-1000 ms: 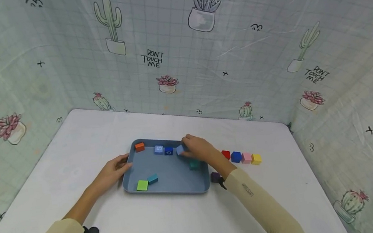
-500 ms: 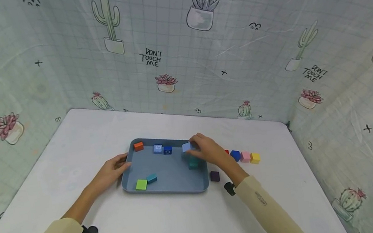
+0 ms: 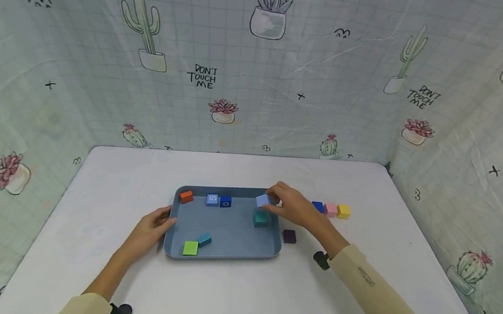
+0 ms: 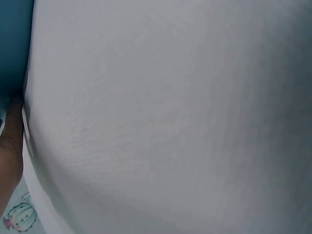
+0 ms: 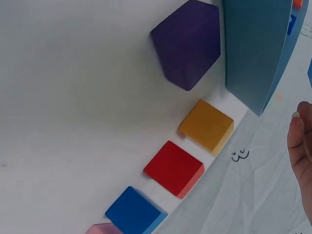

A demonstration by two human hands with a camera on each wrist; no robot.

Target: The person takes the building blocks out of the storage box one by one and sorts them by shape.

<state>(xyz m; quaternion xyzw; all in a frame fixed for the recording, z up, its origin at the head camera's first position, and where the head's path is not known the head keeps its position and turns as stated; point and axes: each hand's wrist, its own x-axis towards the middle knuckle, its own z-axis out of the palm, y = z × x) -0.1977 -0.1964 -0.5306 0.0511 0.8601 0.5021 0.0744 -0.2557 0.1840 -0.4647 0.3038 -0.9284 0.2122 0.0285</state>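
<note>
Backdrop: pale green sheet printed with cacti, enclosing three sides. Table: white cloth. Tray: blue-grey, mid-table. Left hand: thumb and fingers resting on the tray's left rim. Right hand: fingertips pinching a light blue block above the tray's right end. Loose blocks: purple beside the tray; blue, pink, yellow in a row.

A white tabletop; cactus-print sheets wall it in; a purple cube lies beside the tray.
</note>
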